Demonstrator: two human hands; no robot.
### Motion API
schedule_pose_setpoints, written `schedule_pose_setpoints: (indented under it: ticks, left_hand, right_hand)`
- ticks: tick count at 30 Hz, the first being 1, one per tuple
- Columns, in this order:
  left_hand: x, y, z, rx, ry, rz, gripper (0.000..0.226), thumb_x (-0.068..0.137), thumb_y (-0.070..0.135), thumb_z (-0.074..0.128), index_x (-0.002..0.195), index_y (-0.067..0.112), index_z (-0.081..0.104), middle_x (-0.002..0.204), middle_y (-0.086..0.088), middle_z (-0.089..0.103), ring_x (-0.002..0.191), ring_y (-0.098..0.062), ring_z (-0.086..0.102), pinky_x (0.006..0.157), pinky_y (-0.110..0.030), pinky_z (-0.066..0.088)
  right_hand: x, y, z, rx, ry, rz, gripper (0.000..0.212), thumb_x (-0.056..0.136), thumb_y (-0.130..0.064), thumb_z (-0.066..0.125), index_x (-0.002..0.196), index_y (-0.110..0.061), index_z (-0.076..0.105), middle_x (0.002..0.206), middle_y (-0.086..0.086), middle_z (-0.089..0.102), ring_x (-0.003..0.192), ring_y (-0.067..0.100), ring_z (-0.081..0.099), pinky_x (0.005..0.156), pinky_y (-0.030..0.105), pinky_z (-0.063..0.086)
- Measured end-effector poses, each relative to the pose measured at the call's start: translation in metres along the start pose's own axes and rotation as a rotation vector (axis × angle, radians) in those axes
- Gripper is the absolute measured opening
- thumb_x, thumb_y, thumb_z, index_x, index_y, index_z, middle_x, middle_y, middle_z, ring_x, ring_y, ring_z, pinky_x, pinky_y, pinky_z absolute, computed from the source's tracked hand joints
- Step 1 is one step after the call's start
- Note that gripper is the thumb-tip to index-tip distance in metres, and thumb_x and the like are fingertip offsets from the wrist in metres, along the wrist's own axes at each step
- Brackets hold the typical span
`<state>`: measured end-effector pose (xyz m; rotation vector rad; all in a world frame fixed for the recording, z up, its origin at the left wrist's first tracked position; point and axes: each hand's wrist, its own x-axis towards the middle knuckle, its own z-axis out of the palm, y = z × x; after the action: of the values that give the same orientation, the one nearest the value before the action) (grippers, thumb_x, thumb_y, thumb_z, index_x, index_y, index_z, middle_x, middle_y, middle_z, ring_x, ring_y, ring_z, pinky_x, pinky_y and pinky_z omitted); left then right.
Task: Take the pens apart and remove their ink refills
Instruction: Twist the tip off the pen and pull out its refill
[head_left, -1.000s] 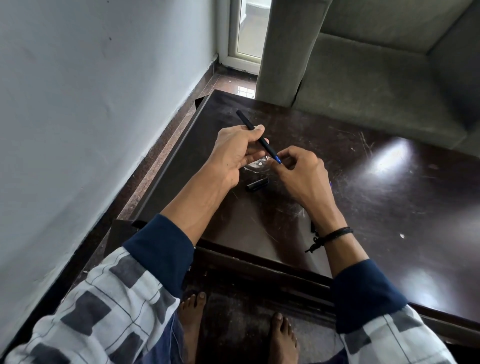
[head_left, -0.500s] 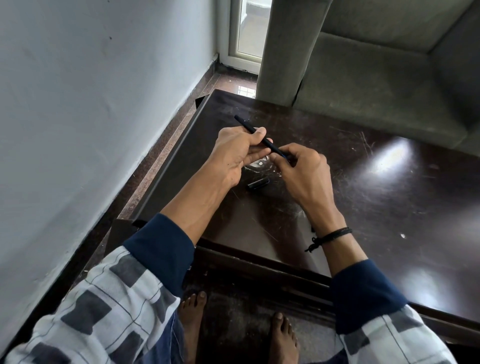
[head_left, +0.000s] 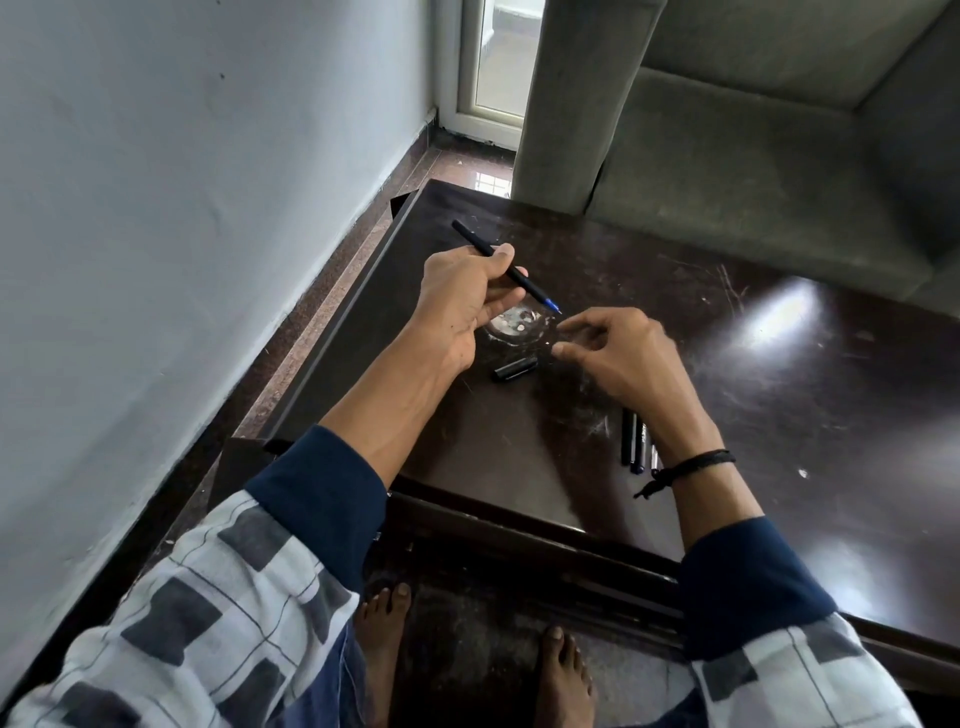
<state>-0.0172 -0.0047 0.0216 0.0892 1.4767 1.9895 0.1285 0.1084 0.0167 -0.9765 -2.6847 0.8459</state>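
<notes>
My left hand (head_left: 462, 296) grips a slim black pen (head_left: 485, 249) by its middle, above the dark table (head_left: 519, 457). The pen's blue tip (head_left: 553, 306) points down and to the right. My right hand (head_left: 618, 353) hovers just right of that tip without touching it. Its thumb and forefinger are loosely curled and apart, with nothing visible between them. A short black pen cap (head_left: 514, 368) lies on the table below my hands. Several more dark pens (head_left: 636, 441) lie side by side next to my right wrist, partly hidden by it.
A clear glass dish (head_left: 514, 327) sits on the table under the pen tip. A grey sofa (head_left: 753, 171) stands behind the table and a white wall (head_left: 182, 208) runs along the left. My bare feet (head_left: 384, 618) are on the floor below the near table edge.
My right hand gripped the pen's tip half a second ago and has since let go and drawn back to the right. My left hand has tilted the pen slightly.
</notes>
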Motion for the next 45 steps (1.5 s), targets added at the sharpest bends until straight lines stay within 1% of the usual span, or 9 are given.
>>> schedule_pose_setpoints:
  ticks: [3,5,10,15,18,23,28,33,45]
  left_hand:
    - [0.001,0.001,-0.001,-0.008,0.035,0.005,0.004,0.093,0.013,0.069,0.092,0.009,0.070,0.089,-0.012,0.076,0.077,-0.017,0.075,0.063,-0.023,0.058]
    - [0.001,0.003,-0.003,-0.008,0.052,0.007,0.004,0.094,0.014,0.069,0.091,0.011,0.070,0.083,-0.008,0.076,0.075,-0.016,0.075,0.063,-0.023,0.058]
    - [0.001,0.004,-0.003,-0.010,0.043,0.002,0.003,0.094,0.013,0.069,0.092,0.011,0.069,0.086,-0.009,0.076,0.080,-0.017,0.075,0.062,-0.023,0.058]
    - [0.001,0.005,-0.005,0.021,0.047,0.023,0.005,0.095,0.013,0.067,0.093,0.011,0.071,0.090,-0.010,0.077,0.088,-0.021,0.076,0.066,-0.024,0.059]
    - [0.000,0.005,-0.005,0.033,0.034,0.031,0.005,0.096,0.012,0.066,0.096,0.010,0.071,0.097,-0.013,0.076,0.091,-0.021,0.076,0.066,-0.024,0.059]
    - [0.001,0.005,-0.005,0.053,0.014,0.047,0.004,0.096,0.012,0.067,0.097,0.010,0.070,0.093,-0.012,0.075,0.082,-0.015,0.074,0.067,-0.024,0.059]
    - [0.001,0.003,-0.004,0.090,-0.014,0.058,0.005,0.097,0.012,0.066,0.097,0.012,0.071,0.093,-0.010,0.076,0.082,-0.014,0.075,0.067,-0.023,0.059]
    - [0.004,0.006,-0.007,0.068,0.027,0.068,0.005,0.097,0.013,0.066,0.098,0.011,0.070,0.100,-0.014,0.075,0.087,-0.018,0.075,0.067,-0.023,0.059]
    - [0.000,-0.004,0.001,0.192,-0.122,0.032,0.005,0.096,0.012,0.068,0.100,0.010,0.070,0.093,-0.011,0.077,0.087,-0.019,0.077,0.070,-0.028,0.062]
  right_hand:
    - [-0.002,-0.009,0.018,-0.124,-0.151,-0.106,0.035,0.093,-0.029,0.073,0.127,-0.036,0.071,0.120,-0.006,0.062,0.109,0.014,0.060,0.093,0.032,0.047]
    - [-0.005,-0.014,0.030,-0.193,-0.178,-0.152,0.034,0.093,-0.026,0.073,0.125,-0.033,0.072,0.124,-0.005,0.056,0.117,0.020,0.058,0.095,0.037,0.050]
    - [-0.004,-0.011,0.031,-0.233,-0.072,-0.126,0.018,0.088,-0.025,0.076,0.105,-0.028,0.073,0.107,-0.007,0.058,0.107,0.024,0.062,0.081,0.035,0.049]
    - [0.004,0.000,0.008,0.083,0.089,0.055,0.014,0.086,-0.028,0.079,0.099,-0.030,0.075,0.088,-0.014,0.068,0.085,0.013,0.067,0.071,0.028,0.045]
    - [0.006,0.002,0.003,0.230,0.029,0.071,0.014,0.085,-0.020,0.082,0.094,-0.028,0.075,0.087,-0.011,0.070,0.079,0.009,0.065,0.071,0.028,0.052]
    - [0.008,0.003,0.004,0.324,-0.020,0.062,0.016,0.084,-0.014,0.084,0.089,-0.026,0.075,0.086,-0.009,0.070,0.078,0.007,0.064,0.074,0.024,0.050]
    - [0.008,0.001,0.005,0.396,-0.013,0.085,0.016,0.083,-0.014,0.084,0.084,-0.027,0.074,0.088,0.002,0.076,0.089,0.027,0.074,0.089,0.047,0.061]
    - [0.010,0.008,0.001,0.409,-0.035,0.132,0.011,0.081,-0.014,0.085,0.085,-0.020,0.077,0.072,-0.003,0.072,0.062,0.008,0.065,0.070,0.034,0.056]
    - [0.009,-0.001,0.009,0.401,0.007,0.075,0.012,0.084,-0.018,0.084,0.094,-0.020,0.077,0.085,0.002,0.076,0.083,0.022,0.074,0.087,0.047,0.061]
